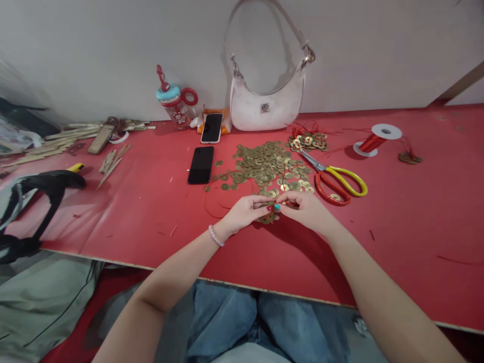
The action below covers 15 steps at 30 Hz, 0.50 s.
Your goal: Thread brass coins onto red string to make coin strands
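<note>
**Coin Bunch point(268, 219) Pinched at Red Desk point(147, 201)**

At the desk's left end, a curved black frame point(55, 184) juts over the front edge, while slim wooden strips point(68, 137) spread along the back edge beside a tan block point(101, 139). A clear cup point(179, 117) with a puffy blue lid and red ring handle stands near the plain grey wall point(113, 60). A pale-rimmed phone point(212, 127) leans on an orange packet point(227, 121); a glossy dark phone point(201, 165) lies flat in front. Near the middle of the front edge, my left hand point(247, 212), a beaded bracelet point(216, 235) at its wrist, pinches the coin bunch, and my right hand point(306, 207), thumb against fingers, pinches red cord point(290, 203) at its side. Just beyond sprawls a pile of dull brassy coins point(264, 161), flat and round; a smooth whitish handbag point(260, 113) stands behind them at the back edge. To the right, corded coins point(312, 142) lie tangled, and scissors point(321, 169) with one yellow and one red handle lie just past my right hand. Toward the back right corner, a white-flanged spool point(387, 132) wound with red thread sits near a small tied cluster point(410, 158).
</note>
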Tool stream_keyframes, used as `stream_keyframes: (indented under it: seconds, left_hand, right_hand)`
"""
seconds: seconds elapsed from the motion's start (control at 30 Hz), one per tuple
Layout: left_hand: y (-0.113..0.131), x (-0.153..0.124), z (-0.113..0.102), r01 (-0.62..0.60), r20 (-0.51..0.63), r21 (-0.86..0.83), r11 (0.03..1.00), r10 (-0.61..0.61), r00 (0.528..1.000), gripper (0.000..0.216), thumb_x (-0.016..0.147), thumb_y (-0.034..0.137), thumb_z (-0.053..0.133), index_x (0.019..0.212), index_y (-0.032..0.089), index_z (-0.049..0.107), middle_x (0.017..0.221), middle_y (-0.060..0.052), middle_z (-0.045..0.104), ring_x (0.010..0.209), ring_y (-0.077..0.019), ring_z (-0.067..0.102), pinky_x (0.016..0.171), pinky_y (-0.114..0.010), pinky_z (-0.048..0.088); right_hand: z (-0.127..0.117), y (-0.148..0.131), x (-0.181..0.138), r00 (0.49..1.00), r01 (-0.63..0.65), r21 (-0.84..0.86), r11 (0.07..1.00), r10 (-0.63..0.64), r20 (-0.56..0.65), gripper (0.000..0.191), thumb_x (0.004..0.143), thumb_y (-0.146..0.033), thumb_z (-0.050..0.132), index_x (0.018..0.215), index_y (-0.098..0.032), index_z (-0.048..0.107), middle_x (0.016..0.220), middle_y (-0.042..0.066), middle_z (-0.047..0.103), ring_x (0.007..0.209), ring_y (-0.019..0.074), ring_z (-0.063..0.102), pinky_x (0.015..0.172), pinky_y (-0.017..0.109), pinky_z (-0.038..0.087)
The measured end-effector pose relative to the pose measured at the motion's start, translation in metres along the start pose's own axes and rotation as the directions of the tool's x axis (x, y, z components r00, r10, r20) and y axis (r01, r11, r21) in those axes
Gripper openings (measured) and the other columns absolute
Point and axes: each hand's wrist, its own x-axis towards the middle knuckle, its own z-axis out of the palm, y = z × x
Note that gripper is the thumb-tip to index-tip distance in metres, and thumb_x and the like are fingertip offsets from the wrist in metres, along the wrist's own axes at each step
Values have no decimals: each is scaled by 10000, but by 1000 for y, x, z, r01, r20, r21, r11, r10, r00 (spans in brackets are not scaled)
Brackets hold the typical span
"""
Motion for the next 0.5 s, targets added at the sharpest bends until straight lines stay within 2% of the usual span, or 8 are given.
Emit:
stream_keyframes:
  seconds: [0.13, 0.3, 0.5]
  left_hand:
    - [-1, 0, -1, -11, -5, 37, 999, 11, 1000, 385, 721, 350, 630, 988, 75, 598, 811, -139, 687, 673, -145, 654, 581, -207, 477]
    - [-4, 0, -3, 9, -27, 56, 998, -8, 1000, 427, 694, 388, 647, 994, 89, 590, 919, -160, 672, 713, -162, 660, 539, -191, 463]
    - [-1, -1, -2, 20, -10, 50, 999, -19, 1000, 411, 686, 407, 645, 925, 75, 611, 888, -147, 674, 660, -138, 646, 545, -191, 465]
  right_hand:
    - [-1, -1, 0, 1000, 15, 50, 999, -15, 7, 162, 745, -285, 502, 772, -164, 606, 689, 24, 641, 598, 126, 564, 542, 226, 429]
    - [-1, 0, 0, 999, 37, 48, 998, -36, -14, 177, 776, -299, 490, 797, -165, 604, 676, 17, 619, 608, 126, 545, 570, 240, 429]
    - [-1, -3, -1, 994, 103, 75, 992, -100, -38, 154, 788, -285, 501, 824, -178, 607, 764, 25, 630, 698, 142, 574, 654, 264, 455]
